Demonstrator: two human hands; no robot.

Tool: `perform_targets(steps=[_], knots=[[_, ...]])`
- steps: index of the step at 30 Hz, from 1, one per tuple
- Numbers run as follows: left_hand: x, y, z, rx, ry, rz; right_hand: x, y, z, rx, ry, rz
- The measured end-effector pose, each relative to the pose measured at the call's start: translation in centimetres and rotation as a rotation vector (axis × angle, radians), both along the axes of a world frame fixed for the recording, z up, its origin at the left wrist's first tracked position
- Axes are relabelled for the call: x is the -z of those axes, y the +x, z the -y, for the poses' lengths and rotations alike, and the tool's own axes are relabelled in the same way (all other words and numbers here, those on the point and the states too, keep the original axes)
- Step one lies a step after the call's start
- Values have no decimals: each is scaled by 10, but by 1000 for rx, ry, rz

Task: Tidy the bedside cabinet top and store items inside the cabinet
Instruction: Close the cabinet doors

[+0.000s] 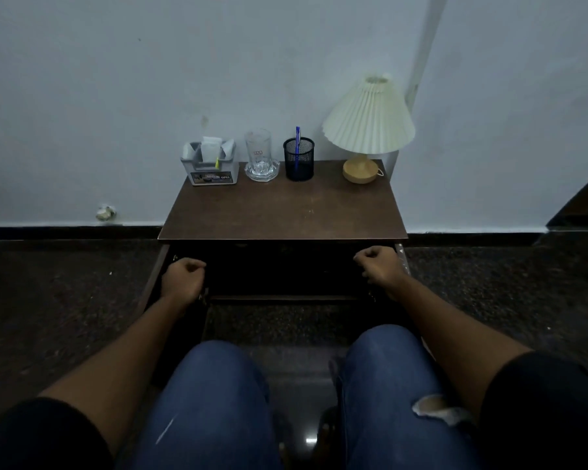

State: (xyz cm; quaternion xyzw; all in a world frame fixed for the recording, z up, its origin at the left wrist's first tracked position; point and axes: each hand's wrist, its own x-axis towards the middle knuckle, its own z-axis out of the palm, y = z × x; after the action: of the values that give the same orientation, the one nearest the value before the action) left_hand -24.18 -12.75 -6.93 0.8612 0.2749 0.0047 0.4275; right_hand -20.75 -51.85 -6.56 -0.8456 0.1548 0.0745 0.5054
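The dark brown bedside cabinet (pixel 285 212) stands against the wall, both of its doors swung open toward me and its inside dark. My left hand (pixel 183 279) is closed on the top edge of the left door (pixel 152 283). My right hand (pixel 380 266) is closed on the top edge of the right door (pixel 402 257). Along the back of the top stand a grey box of sachets (pixel 211 171), an empty glass mug (pixel 260 159), a black mesh pen holder (pixel 298 162) with a blue pen, and a cream pleated lamp (pixel 368 123).
I sit on the dark speckled floor (pixel 65 300) with my knees in blue jeans just in front of the cabinet. A pale wall with a black skirting board runs behind it. A dark piece of furniture (pixel 584 198) juts in at the right edge.
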Motion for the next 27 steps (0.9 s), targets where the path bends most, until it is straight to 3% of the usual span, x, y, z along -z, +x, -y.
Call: perform_targets(steps=[3,7,11,15,19,23,27], knots=[[-15,-35,-29,-60,242,28,-18,-24,2,1,4,12],[-10,-67,-71,-183,323,-110,-21,-47,13,2,-133,46],[-3,-99,-81,-215,137,-307,-24,-72,26,83,-226,58],[1,-111,-83,-189,-42,-295,-9,-92,41,284,-241,-69],[-3,-113,-66,-110,-89,-305,1,-100,49,240,-163,-162],[3,-118,-46,-31,-233,-313,0,-104,51,358,-50,-181],[0,-122,-21,99,-174,-323,-12,-118,55,177,-94,-329]])
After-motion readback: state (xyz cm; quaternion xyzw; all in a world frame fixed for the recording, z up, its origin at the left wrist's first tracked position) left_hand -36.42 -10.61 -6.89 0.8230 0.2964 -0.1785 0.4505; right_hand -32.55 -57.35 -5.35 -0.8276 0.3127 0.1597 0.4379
